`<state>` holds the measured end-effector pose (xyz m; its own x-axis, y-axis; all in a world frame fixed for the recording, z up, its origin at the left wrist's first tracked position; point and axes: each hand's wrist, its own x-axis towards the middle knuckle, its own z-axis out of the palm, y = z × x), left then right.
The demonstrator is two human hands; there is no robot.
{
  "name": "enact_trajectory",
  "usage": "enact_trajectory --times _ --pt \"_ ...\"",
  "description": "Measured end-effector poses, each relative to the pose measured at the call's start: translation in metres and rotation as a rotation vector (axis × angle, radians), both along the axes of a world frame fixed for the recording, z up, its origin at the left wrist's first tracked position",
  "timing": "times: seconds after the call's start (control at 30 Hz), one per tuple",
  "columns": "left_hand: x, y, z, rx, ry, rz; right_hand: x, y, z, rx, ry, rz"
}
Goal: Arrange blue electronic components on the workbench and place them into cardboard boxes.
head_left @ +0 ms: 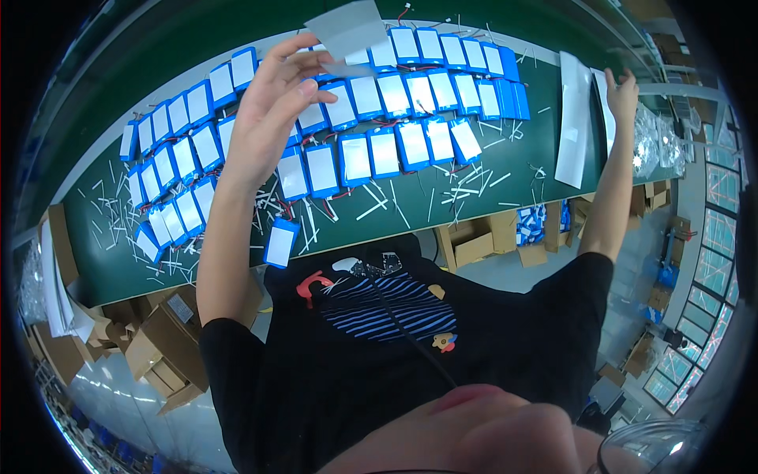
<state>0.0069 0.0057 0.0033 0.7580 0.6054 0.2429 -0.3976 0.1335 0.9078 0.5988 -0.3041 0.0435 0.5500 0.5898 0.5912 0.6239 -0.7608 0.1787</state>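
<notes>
A single fisheye view from a camera on the person's head, looking steeply down over the chest and both raised forearms. It faces a green table (474, 189) that curves across the upper frame (straight edges bow toward the rim). The body sits very close below; the table is near, the floor and boxes (482, 241) farther off.

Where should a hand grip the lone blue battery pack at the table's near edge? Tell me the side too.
Probably grip the lone pack across its two long blue edges, coming from above on the near side. It lies flat, apart from the rows, with its near end at the table edge.
</notes>
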Motion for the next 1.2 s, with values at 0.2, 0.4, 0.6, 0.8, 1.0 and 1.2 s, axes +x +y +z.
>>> enact_trajectory --times 0.2,0.4,0.6,0.8,1.0,1.2 --pt "0.000 -0.010 -0.003 0.096 0.215 -0.064 -0.280 0.124 0.033 0.338 0.877 0.964" --pt "0.000 -0.017 -0.002 0.355 0.277 0.092 -0.387 0.168 0.028 0.220 0.972 1.159" --pt "-0.001 -0.024 0.001 0.447 0.305 0.140 -0.379 0.166 0.011 0.278 0.992 1.071" --pt "-0.004 -0.018 0.002 0.504 0.308 0.143 -0.318 0.140 0.005 0.770 0.982 0.809" --pt "-0.005 -0.023 -0.001 0.491 0.332 0.126 -0.226 0.118 -0.036 0.761 1.101 0.431" --pt "-0.003 -0.024 -0.004 0.479 0.375 0.124 -0.204 0.099 -0.054 0.605 1.103 0.318"
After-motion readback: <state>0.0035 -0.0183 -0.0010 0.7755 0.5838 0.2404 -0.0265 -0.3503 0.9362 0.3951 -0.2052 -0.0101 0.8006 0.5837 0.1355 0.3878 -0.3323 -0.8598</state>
